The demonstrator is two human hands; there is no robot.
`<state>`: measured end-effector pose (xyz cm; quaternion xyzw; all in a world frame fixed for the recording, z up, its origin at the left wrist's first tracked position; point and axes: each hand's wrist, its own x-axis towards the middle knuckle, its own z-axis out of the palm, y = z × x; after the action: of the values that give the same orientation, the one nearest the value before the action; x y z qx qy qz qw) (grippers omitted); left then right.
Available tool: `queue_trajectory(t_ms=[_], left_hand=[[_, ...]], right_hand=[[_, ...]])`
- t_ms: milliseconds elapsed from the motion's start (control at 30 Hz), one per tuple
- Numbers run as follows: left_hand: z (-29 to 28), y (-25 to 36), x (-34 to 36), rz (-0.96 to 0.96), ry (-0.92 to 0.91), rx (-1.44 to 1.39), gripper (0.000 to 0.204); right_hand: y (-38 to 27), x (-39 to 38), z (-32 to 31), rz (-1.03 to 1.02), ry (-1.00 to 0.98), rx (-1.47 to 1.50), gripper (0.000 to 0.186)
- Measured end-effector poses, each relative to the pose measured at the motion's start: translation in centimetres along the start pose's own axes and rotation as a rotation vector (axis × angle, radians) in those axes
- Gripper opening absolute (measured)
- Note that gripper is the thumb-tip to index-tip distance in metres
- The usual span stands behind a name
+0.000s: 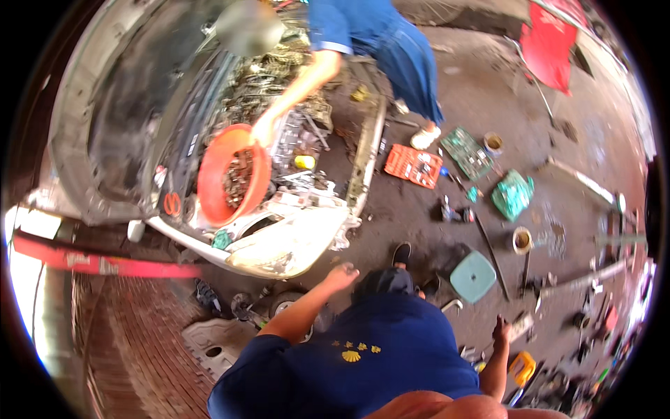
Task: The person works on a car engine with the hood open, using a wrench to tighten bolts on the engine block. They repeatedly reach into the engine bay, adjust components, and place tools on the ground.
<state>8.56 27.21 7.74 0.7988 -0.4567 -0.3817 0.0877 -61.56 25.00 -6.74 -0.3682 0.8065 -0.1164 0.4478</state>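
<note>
hanging loosely curled, left hand (342, 274) empty near car bumper (293, 241); right hand (500, 328) half-open, empty, above yellow tool (522, 366).

Bare concrete floor (481, 91) lies open between the white car front (293, 241) and the scattered tools. A co-worker's arm (300, 87) and round orange plastic basin (234, 174) crowd the engine bay, and a pale green stool (473, 276) stands just beside the right hand (501, 328).

Hidden and unclear
Bowl (234, 174) contents too small to tell — co-worker's head blurred, right hand (501, 328) fingers indistinct.
</note>
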Motion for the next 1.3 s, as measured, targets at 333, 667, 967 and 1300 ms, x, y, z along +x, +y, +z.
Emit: queue_trajectory(t_ms=[333, 667, 967, 1300], left_hand=[[2.4, -5.2, -2.0, -0.178, 0.014, 0.02, 0.064], [0.8, -7.8, 1.0, -0.256, -0.147, 0.174, 0.069], [0.4, -6.6, 2.3, -0.234, -0.12, 0.103, 0.068], [1.7, -8.3, 0.6, -0.258, -0.005, 0.055, 0.066]], right_hand=[[-10.2, -1.2, 2.8, -0.038, -0.284, -0.054, 0.048], [-11.2, 1.2, 1.6, -0.026, -0.196, 0.02, 0.05], [-12.5, -2.8, 3.3, -0.126, -0.286, -0.006, 0.042], [-12.5, -2.6, 3.0, -0.136, -0.282, -0.056, 0.041]])
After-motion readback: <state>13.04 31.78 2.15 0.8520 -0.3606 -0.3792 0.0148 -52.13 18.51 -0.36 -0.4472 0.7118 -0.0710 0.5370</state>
